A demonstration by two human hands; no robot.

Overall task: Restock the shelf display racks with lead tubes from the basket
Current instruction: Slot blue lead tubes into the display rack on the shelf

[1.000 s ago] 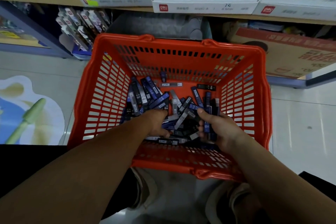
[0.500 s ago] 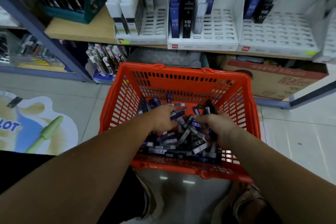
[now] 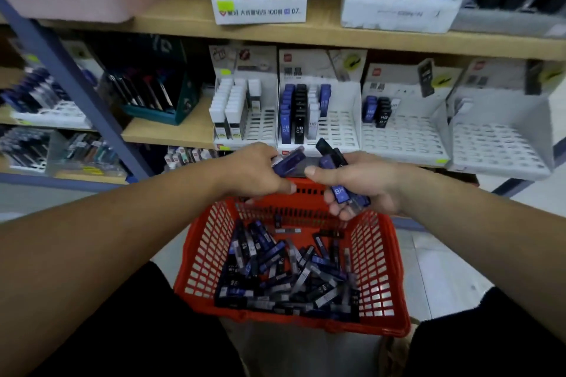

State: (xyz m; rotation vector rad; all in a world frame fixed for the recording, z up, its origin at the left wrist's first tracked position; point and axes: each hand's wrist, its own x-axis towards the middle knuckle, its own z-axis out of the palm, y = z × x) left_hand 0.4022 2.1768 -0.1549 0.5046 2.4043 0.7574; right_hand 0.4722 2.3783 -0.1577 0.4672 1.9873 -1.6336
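Both hands are raised above the red basket and in front of the lower shelf. The left hand has its fingers curled round a single blue lead tube. The tube's long axis slants from lower left to upper right, with its far end aimed at the right hand and the racks behind. The right hand grips a bundle of lead tubes, thumb across the top and fingers wrapped underneath. The bundle runs from upper left to lower right. Its dark upper ends fan out towards the shelf, and a blue tube marked HB sticks out below the fingers towards the basket. The two hands are close together, and their tubes almost meet. In the basket's bottom lie the loose lead tubes, blue, black and clear, heaped crosswise with no common direction. On the shelf, the middle display rack carries columns of blue, black and white tubes standing on end along its back, while its front slots are bare. The rack to its right holds only a few blue and black tubes at its back left corner.
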